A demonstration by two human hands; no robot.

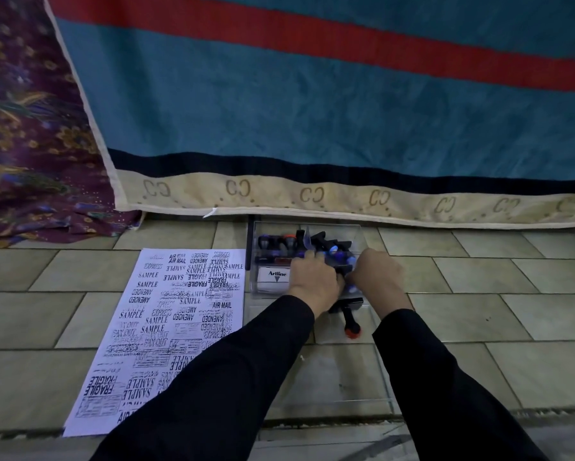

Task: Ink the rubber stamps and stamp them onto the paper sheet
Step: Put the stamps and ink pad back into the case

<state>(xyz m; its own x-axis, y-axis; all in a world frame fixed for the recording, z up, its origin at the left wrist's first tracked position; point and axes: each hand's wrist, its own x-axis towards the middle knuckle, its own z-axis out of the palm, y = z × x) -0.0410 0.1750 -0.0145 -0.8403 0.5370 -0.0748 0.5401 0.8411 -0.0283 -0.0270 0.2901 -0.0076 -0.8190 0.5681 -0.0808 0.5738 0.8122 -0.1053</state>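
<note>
Tiled floor (479, 311) holds a clear box (258, 292) marked "Artline", full of black stamps (326, 242) with blue or red ends. Paper (179, 311) at its 9 o'clock says SAMPLE, FRAGILE, AIR MAIL. Left hand (312, 282) and right hand (377, 271) reach inside; their grip cannot be told.
</note>
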